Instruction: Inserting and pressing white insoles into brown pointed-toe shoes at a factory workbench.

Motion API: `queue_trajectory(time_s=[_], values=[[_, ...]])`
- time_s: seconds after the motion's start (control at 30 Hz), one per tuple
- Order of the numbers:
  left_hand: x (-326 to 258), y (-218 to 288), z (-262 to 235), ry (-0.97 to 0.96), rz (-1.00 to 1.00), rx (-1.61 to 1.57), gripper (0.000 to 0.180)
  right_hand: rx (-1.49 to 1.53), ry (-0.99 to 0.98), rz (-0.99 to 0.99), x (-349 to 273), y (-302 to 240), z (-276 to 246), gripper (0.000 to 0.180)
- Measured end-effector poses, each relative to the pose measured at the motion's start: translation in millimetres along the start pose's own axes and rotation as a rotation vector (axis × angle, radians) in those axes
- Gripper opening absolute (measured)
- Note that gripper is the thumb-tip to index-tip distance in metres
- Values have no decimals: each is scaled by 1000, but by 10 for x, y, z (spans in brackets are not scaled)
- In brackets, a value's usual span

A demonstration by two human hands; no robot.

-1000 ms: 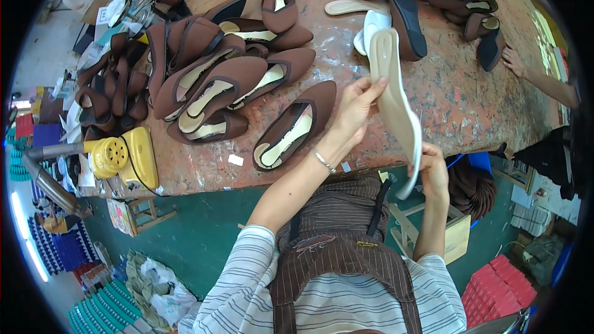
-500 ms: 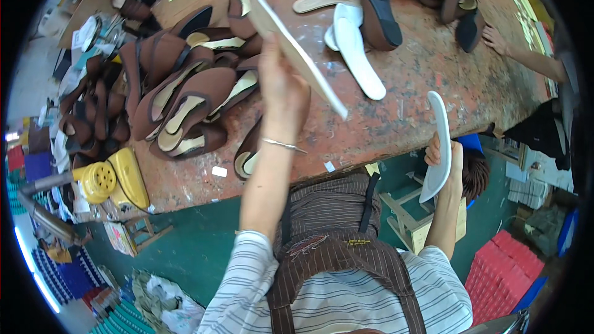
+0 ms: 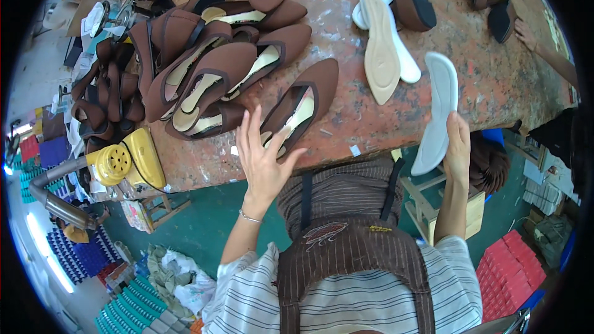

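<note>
My left hand (image 3: 266, 159) hovers with spread fingers at the heel end of a brown shoe (image 3: 325, 80) near the bench's front edge. Nothing is in it; whether a fingertip touches the shoe I cannot tell. My right hand (image 3: 458, 148) grips a white insole (image 3: 435, 117), holding it tilted over the front edge, thumb against its side. A beige insole (image 3: 381, 55) lies on top of white insoles (image 3: 408, 69) farther back. To the left of my left hand is a heap of brown shoes (image 3: 226, 62), several with pale linings.
A yellow blower-like machine (image 3: 111, 166) with a grey pipe stands at the bench's left corner. Upturned brown shoes with black soles (image 3: 411, 0) lie at the back. Another person's hand (image 3: 525, 34) rests at the far right. A wooden stool (image 3: 427, 210) stands under the front edge.
My left hand has let go of the beige insole, now lying on the white ones, and has come down to the near shoe. The right hand still holds its white insole, turned slightly.
</note>
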State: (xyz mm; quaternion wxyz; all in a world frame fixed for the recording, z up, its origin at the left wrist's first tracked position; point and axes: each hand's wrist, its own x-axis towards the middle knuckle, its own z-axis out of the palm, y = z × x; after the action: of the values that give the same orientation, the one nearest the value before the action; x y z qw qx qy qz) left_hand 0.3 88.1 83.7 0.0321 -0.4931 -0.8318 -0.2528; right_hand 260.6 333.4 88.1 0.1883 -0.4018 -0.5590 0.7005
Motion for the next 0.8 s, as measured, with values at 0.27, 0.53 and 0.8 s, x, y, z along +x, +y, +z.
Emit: queue_trajectory(time_s=[0.27, 0.53, 0.8], values=[[-551, -670, -118, -184, -85, -199, 34, -901, -396, -961, 373, -151, 1468, 36], [-810, -751, 358, 181, -155, -532, 128, -851, -736, -839, 464, 415, 2315, 29], [-827, -812, 388, 197, -148, -572, 133, -840, -762, -781, 485, 532, 2454, 30]])
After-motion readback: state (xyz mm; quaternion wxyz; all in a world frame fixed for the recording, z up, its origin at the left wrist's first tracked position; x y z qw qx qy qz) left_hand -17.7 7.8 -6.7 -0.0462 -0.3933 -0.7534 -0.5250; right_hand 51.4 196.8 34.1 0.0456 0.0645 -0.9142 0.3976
